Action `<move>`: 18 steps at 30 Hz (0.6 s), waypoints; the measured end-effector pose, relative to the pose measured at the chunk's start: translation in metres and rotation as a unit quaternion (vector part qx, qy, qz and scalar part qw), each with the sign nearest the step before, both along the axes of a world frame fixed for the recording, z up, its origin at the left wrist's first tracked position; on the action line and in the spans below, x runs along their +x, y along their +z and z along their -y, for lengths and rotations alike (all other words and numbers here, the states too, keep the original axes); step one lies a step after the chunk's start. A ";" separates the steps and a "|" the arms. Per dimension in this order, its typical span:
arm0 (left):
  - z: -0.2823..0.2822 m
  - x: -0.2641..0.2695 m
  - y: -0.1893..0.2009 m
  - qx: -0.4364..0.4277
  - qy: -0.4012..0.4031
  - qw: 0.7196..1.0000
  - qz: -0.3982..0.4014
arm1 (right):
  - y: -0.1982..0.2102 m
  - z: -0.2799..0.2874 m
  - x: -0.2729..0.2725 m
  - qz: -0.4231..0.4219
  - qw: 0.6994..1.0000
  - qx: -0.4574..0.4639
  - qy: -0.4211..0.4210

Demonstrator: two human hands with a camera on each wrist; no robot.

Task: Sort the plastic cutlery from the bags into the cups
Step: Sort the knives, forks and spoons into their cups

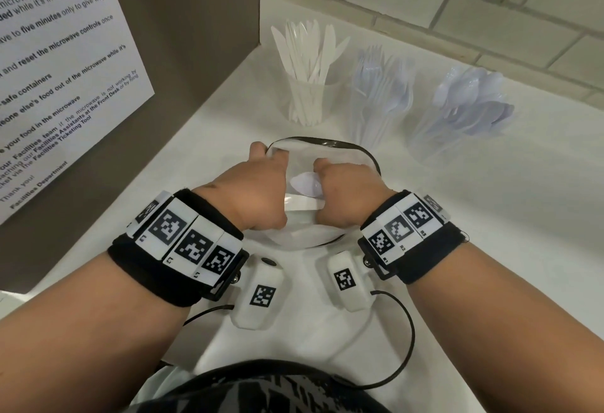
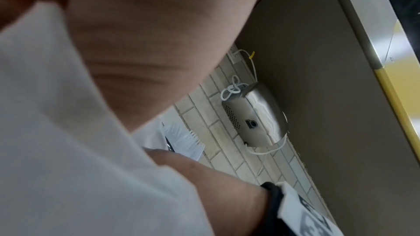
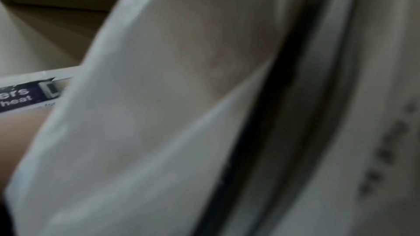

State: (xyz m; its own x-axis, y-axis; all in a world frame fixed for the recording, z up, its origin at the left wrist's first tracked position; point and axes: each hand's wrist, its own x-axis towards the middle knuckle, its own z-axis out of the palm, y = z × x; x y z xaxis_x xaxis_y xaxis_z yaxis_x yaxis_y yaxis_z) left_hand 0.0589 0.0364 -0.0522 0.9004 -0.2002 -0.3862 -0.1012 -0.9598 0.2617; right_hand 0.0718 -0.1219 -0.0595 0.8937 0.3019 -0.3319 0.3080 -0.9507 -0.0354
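Right wrist view is basically one big blur of the bag [image 3: 147, 132], left hand [image 1: 243, 193] and right hand [image 1: 343, 190] both have their fingertips tucked behind the plastic so can't tell the grip, and the spoon [image 1: 305, 182] between them is half covered.

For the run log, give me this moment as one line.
left hand: holds bag open | right hand: in bag at spoon | cups: filled

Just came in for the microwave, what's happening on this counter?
A person is sorting plastic cutlery. Both hands are at a clear bag: the left hand grips its rim, and the right hand holds a spoon inside. Behind stand three cups: knives, forks, spoons.
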 end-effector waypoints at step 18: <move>-0.014 0.011 0.002 -0.025 0.056 0.998 -0.025 | 0.013 0.028 0.006 -0.009 0.976 0.215 -0.037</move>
State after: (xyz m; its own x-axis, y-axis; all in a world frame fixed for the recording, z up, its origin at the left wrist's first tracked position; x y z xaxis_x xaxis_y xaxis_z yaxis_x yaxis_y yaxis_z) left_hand 0.0701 0.0502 -0.0504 0.8977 -0.1204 -0.4238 0.0199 -0.9499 0.3120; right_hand 0.0777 -0.1494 -0.0463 0.9136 0.3518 -0.2041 0.2352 -0.8664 -0.4406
